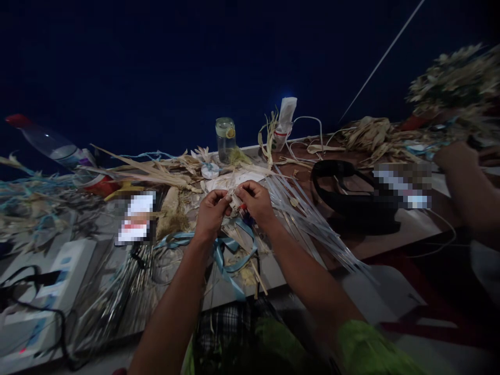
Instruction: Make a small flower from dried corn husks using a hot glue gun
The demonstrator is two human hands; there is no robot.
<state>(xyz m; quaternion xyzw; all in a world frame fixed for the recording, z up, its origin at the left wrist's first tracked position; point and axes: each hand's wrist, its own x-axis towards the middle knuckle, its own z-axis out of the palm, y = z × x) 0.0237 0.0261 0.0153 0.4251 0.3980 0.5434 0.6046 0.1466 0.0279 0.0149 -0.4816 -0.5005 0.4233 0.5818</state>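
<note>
Both of my hands meet over the middle of the table, fingertips nearly touching. My left hand [213, 212] is closed, its thumb and forefinger pinching a small pale piece of dried husk [235, 202]. From the other side my right hand [255, 202] pinches the same piece, fingers curled. A small red bit shows just under the right fingers. Below the hands a light blue ribbon [230, 276] lies in loops among thin sticks. Behind them rests white paper [222, 181].
Clear plastic strips [308, 213] fan out at right, beside a black strap-like object [336, 166]. A lidded bottle [225, 139] and a cup [280, 138] stand behind. Left are a phone [136, 217], wires [128, 281] and a power strip [66, 281]. Another person's arm [469, 182] reaches in at far right.
</note>
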